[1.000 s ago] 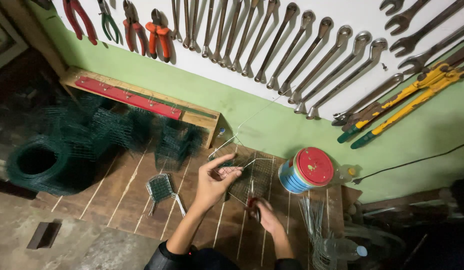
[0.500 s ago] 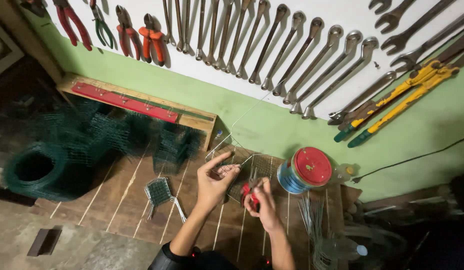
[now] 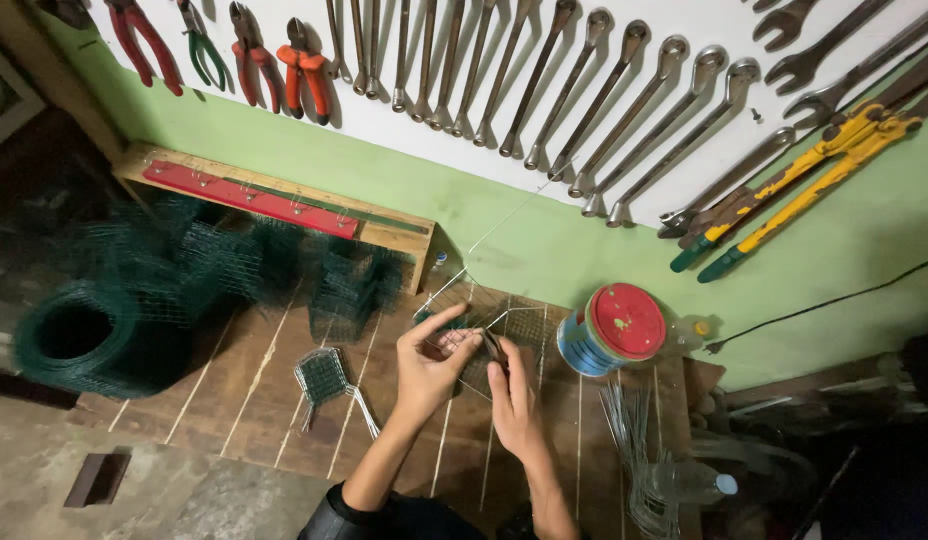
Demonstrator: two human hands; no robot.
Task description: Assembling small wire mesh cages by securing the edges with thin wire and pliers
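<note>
Pinching wire mesh point(image 3: 504, 335) in left hand point(image 3: 429, 365), right hand point(image 3: 512, 400) now closer, fingers seemingly gripping a small tool.

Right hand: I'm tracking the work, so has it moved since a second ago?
Yes. The right hand has come up the bench from the near edge to meet the left hand, nearer the red-lidded can.
</note>
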